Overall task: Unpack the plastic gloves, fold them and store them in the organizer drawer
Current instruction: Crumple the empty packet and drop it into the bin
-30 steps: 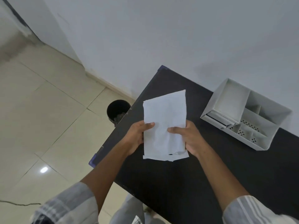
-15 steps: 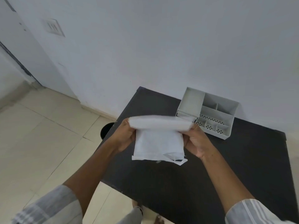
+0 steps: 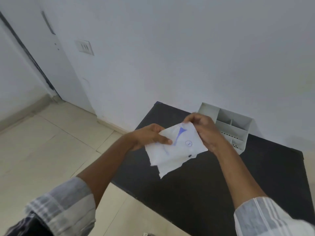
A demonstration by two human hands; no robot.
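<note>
Both forearms reach forward from rolled-up striped sleeves, the left one entering from about 7 o'clock and the right from about 5 o'clock, converging toward the centre. The left hand (image 3: 150,136) lies palm down, its thumb stretched toward 3 o'clock and pressed flat on the white packet (image 3: 175,150) it grips. The right hand (image 3: 204,132) is raised slightly higher, wrist bent, fingers curled, and pinches the packet's upper corner at about 12 o'clock. The two hands sit near each other, not touching.
</note>
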